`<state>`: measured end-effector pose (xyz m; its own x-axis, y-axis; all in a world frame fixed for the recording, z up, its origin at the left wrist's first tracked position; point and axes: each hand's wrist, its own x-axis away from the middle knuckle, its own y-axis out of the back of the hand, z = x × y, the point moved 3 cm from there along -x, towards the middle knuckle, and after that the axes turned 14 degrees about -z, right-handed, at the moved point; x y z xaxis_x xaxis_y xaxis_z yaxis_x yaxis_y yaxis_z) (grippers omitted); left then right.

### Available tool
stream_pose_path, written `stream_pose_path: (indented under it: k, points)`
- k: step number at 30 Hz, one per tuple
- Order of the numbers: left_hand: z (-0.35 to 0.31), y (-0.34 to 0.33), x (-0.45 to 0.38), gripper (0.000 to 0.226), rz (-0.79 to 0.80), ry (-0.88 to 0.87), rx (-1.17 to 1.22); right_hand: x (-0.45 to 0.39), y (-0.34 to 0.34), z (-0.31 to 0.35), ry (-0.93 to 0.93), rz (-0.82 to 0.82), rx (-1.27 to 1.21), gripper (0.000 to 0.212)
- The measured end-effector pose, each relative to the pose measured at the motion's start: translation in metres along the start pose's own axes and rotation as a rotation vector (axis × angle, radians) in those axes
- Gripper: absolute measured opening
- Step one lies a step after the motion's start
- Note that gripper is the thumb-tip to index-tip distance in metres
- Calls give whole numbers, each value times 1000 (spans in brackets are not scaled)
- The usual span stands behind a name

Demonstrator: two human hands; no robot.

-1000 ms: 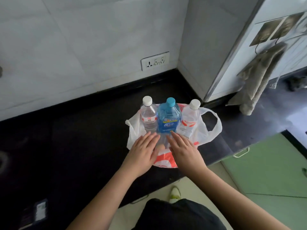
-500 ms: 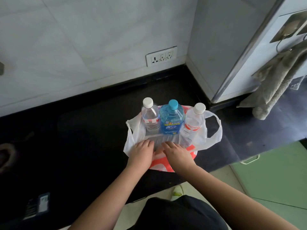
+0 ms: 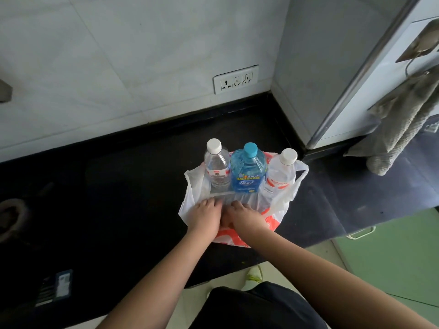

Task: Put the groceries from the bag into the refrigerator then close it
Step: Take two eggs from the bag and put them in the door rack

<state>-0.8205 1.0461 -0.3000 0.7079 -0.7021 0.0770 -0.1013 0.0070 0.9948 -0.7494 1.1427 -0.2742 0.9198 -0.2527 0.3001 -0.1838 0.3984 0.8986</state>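
Your left hand and right hand, side by side, fingers curled on a clear package inside the plastic bag on the black counter, three bottles standing behind, upright.

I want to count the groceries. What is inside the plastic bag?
Three bottles stand in the plastic bag: clear bottle, blue bottle, white-capped bottle. A clear package lies under both hands; anything lower is covered.

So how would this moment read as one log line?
stage: unpacking | both hands (left, right): grip clear plastic pack in white plastic bag | three capped bottles upright behind: clear, blue, clear | grey refrigerator: closed
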Motion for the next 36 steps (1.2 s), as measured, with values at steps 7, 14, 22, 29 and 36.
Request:
stream_pose_path:
  k: [7,14,22,29,36]
  points:
    - [0,3,2,32,-38,31,61,1,-2,1,-15,-15,-66,38]
    - [0,9,4,37,-80,61,161,2,1,-1,-44,5,-83,40]
    - [13,37,16,61,-259,302,630,14,16,-24,-81,-229,-270,43]
    - [18,60,47,54,-155,620,1315,43,51,-17,-113,-368,-501,43]
    - [17,85,80,52,-65,651,1854,79,61,2,-364,-352,-1068,33]
